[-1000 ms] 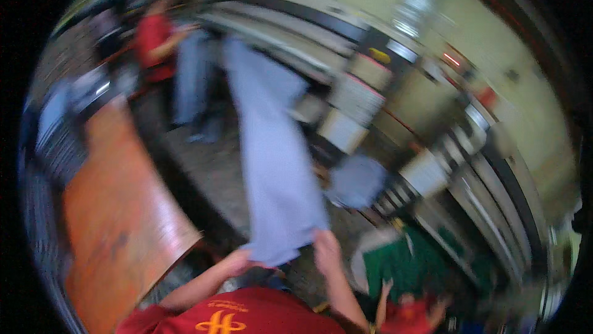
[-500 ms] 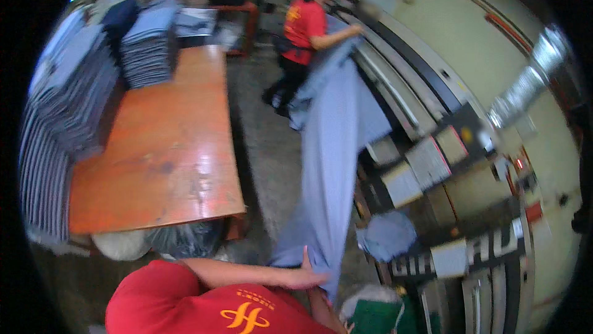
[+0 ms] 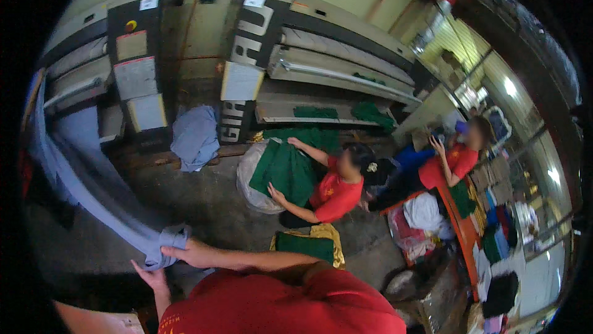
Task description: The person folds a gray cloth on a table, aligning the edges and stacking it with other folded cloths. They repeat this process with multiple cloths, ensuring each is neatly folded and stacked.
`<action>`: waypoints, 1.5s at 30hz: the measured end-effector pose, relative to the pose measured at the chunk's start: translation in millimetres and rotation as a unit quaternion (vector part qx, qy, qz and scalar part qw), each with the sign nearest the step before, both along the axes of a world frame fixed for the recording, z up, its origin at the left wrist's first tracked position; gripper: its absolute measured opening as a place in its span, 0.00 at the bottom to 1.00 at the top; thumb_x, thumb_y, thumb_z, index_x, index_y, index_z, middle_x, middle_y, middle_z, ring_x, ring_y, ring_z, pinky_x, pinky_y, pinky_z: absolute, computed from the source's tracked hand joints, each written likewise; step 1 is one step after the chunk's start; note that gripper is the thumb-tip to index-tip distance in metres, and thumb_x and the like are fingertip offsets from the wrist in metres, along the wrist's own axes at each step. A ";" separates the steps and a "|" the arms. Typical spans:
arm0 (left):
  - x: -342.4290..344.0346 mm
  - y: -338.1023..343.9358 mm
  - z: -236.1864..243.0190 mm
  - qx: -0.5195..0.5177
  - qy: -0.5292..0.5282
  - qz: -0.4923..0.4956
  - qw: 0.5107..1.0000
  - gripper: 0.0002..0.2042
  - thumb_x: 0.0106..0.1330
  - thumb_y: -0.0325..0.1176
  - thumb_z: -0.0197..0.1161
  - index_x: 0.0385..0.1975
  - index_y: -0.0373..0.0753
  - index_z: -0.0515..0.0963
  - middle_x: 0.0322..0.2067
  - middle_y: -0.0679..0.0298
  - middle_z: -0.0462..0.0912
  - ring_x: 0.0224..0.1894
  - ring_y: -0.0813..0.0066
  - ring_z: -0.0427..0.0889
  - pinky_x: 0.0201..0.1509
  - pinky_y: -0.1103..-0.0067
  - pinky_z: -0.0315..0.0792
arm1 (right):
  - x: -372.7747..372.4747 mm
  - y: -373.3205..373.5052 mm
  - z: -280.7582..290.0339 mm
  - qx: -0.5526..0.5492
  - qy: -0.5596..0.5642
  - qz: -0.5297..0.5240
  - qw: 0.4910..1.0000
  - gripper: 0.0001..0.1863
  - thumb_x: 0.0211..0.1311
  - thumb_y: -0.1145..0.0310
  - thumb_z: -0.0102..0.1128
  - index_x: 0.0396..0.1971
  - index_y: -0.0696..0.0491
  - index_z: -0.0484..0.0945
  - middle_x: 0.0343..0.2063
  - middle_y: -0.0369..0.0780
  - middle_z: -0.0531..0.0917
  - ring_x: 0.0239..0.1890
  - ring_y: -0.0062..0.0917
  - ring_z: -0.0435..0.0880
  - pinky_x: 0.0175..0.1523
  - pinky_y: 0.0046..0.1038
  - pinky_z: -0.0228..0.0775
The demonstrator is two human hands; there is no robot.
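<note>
A long blue-grey sheet (image 3: 114,210) hangs stretched from the far left toward me, its near end bunched and folded over. My right hand (image 3: 183,252) grips this bunched end from above, the forearm reaching across my body. Just below and left of it, my left hand (image 3: 152,277) is at the sheet's lower corner. One of its digits sticks out away from the cloth; the others are partly hidden by folds, and it appears to hold the corner. At the far left the sheet runs up toward an ironing machine (image 3: 77,81), where its other end fades into the dark rim.
A crumpled blue-grey cloth (image 3: 196,136) lies by the machines. Right of it, a crouching person (image 3: 336,189) handles green cloth (image 3: 281,170) over a pale sack. Another person (image 3: 454,164) is beside an orange table (image 3: 460,229). A tabletop corner (image 3: 102,320) shows low at left.
My view has swung to the right, so the sheet now runs off to the left. The crouching person with green cloth has come into view. The sheet's near end stays at my hands.
</note>
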State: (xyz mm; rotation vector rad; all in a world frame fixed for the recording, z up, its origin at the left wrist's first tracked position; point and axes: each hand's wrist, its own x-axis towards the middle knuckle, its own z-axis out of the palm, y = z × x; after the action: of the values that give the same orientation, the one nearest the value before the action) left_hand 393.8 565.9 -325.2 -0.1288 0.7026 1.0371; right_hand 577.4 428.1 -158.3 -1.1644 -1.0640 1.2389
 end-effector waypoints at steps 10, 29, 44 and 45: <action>-140.3 159.4 -91.7 0.365 0.605 0.006 0.708 0.26 0.63 0.34 0.56 0.60 0.31 0.62 0.58 0.53 0.67 0.58 0.60 0.68 0.63 0.66 0.63 | 120.3 -50.9 34.3 0.040 0.299 -0.309 0.902 0.22 0.65 0.56 0.58 0.50 0.57 0.73 0.49 0.38 0.79 0.52 0.23 0.76 0.55 0.31 0.68; 26.6 -51.7 196.1 0.620 0.332 -0.518 0.487 0.16 0.47 0.20 0.55 0.38 0.32 0.79 0.28 0.57 0.80 0.33 0.73 0.78 0.41 0.77 0.71 | 105.4 -21.6 -13.2 0.027 0.514 0.084 0.853 0.29 0.70 0.44 0.41 0.59 0.50 0.68 0.57 0.38 0.72 0.59 0.27 0.69 0.65 0.33 0.58; 145.6 -25.4 268.6 0.809 0.380 -0.294 0.338 0.33 0.57 0.44 0.67 0.62 0.41 0.65 0.65 0.50 0.58 0.69 0.52 0.53 0.71 0.61 0.48 | 174.7 -27.2 31.0 0.128 0.022 0.025 0.991 0.11 0.57 0.61 0.63 0.26 0.54 0.78 0.24 0.31 0.78 0.29 0.17 0.75 0.33 0.24 0.66; 156.3 -20.5 268.0 0.838 0.366 -0.275 0.298 0.28 0.59 0.43 0.65 0.59 0.43 0.68 0.65 0.52 0.59 0.69 0.53 0.53 0.71 0.57 0.42 | 178.8 -26.1 37.7 0.116 -0.088 0.075 0.986 0.11 0.57 0.63 0.63 0.23 0.54 0.78 0.22 0.32 0.76 0.27 0.18 0.74 0.31 0.25 0.64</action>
State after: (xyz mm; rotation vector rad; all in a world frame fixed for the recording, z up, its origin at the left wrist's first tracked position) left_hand 550.1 545.5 -57.2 2.4550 0.0099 0.5803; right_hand 756.2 402.0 -120.5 -1.0423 -1.4110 1.1064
